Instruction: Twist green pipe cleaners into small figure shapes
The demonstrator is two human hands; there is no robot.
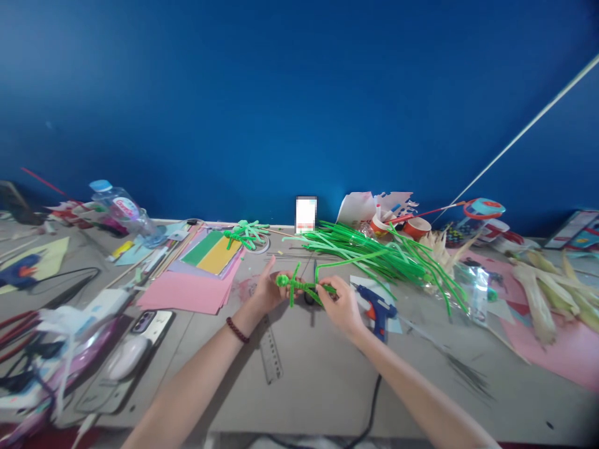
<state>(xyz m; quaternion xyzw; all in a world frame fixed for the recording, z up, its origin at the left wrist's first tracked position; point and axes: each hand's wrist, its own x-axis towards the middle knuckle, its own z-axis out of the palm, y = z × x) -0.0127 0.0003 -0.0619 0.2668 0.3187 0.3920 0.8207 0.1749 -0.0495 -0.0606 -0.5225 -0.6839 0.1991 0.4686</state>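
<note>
Both hands hold a small green pipe-cleaner figure (297, 285) above the middle of the table. It has a round coiled head on the left and short limbs sticking up and down. My left hand (270, 288) is closed around its head end, thumb raised. With thumb and fingers, my right hand (340, 304) pinches its other end, where a long bent green pipe cleaner (349, 259) runs off to the right. Behind lie a heap of loose green pipe cleaners (369, 246) and a finished-looking green pipe-cleaner shape (248, 234). A transparent ruler (271, 355) lies below my left hand.
A blue glue gun (378, 310) lies right of my right hand, its cord trailing to the front edge. Coloured paper sheets (189, 292), a plastic bottle (126, 212) and a phone (126, 362) are on the left. Corn husks (545, 290) lie far right. A blue wall stands behind.
</note>
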